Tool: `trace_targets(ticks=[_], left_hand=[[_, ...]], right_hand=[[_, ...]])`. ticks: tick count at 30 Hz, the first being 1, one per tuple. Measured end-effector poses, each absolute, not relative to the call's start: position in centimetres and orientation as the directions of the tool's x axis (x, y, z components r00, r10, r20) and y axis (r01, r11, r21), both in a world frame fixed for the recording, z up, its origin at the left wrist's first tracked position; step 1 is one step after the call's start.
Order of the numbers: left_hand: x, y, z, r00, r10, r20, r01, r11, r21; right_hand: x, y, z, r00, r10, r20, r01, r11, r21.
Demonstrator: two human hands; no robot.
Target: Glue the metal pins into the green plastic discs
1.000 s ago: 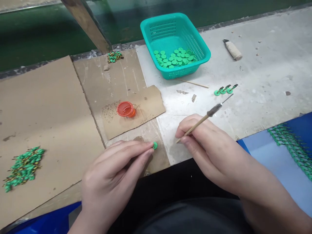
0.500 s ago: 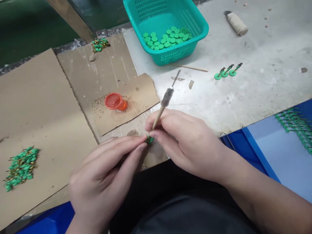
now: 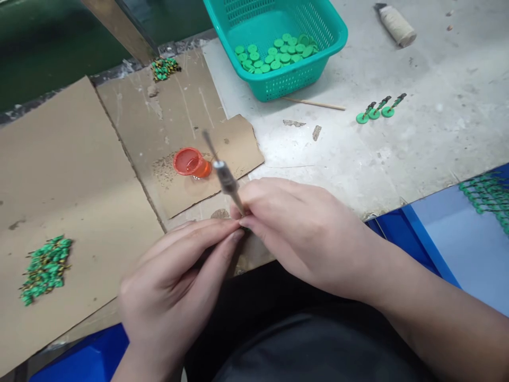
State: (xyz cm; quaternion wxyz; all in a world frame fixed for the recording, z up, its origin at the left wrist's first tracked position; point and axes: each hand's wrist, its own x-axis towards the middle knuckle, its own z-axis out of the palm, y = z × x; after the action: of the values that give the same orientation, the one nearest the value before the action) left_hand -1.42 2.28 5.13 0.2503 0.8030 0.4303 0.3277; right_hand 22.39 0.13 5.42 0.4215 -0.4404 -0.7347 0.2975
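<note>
We judge three stemmed discs (image 3: 374,114) done, with loose discs (image 3: 284,58) left in the basket (image 3: 288,87). Our left hand (image 3: 178,270) pinches a mostly hidden green piece (image 3: 245,228), our right hand (image 3: 302,228) a tool (image 3: 228,180).

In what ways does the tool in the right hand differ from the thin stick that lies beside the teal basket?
The tool is held tilted up in the right hand; the stick lies flat on the table. The tool has a dark collar and narrow tip, while the stick looks plain. The tool looks thicker than the stick. Both are slender, with light brown shafts.
</note>
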Motion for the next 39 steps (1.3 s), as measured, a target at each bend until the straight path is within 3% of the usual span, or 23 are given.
trace_targets(ticks=[11, 18, 29, 35, 39], left_hand=[[-1.3, 1.8, 5.2, 0.372, 0.879, 0.298, 0.580, -0.471, 0.665], [-1.3, 2.3, 5.0, 0.396, 0.879, 0.266, 0.550, -0.458, 0.698], [-1.1, 2.2, 5.2, 0.384, 0.883, 0.270, 0.566, -0.456, 0.687], [-0.8, 1.9, 5.5, 0.342, 0.906, 0.247, 0.592, -0.412, 0.693], [-1.4, 2.4, 5.1, 0.404, 0.866, 0.295, 0.547, -0.487, 0.681]], right_hand=[[21.9, 0.4, 5.9, -0.291, 0.893, 0.343, 0.422, 0.441, -0.792], [21.9, -0.9, 4.5, -0.051, 0.887, 0.459, 0.433, 0.433, -0.790], [21.6, -1.0, 4.1, -0.123, 0.872, 0.474, 0.430, 0.477, -0.766], [21.0, -1.4, 5.4, -0.200, 0.893, 0.403, 0.458, 0.449, -0.767], [20.3, -1.7, 5.8, -0.202, 0.875, 0.440, 0.539, 0.474, -0.696]])
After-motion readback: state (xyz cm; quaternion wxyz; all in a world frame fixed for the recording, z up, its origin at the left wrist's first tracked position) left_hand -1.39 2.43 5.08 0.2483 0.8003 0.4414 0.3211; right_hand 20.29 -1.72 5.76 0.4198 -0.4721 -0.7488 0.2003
